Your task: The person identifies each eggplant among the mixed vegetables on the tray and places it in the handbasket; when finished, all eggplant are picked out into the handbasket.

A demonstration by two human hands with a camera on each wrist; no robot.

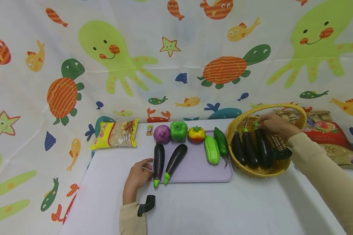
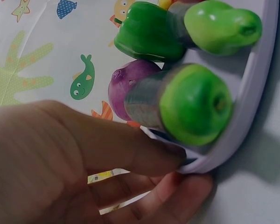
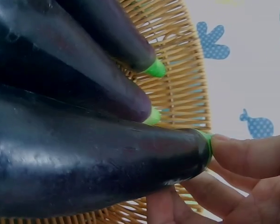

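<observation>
My right hand (image 1: 276,125) pinches the green stem end of a dark eggplant (image 1: 262,145) that lies in a wicker basket (image 1: 248,172). In the right wrist view, the thumb presses on the green tip and fingers curl beneath the eggplant (image 3: 93,163). Two more eggplants lie beside it in the basket. At the left, my left hand (image 1: 139,176) grips the rim of a lilac tray (image 1: 194,176), thumb inside the edge and fingers outside. Close to that hand, two eggplants, one upright (image 1: 159,161) and one slanted (image 1: 175,161), rest on the tray, green ends toward me.
Along the tray's back and right are a purple onion (image 1: 162,134), green bell pepper (image 1: 179,131), yellow-red pepper (image 1: 196,134), pale green gourd (image 1: 212,150) and green chili (image 1: 221,141). A snack bag (image 1: 116,134) and small packet (image 1: 149,130) lie left; a red bag (image 1: 326,130) sits behind the basket.
</observation>
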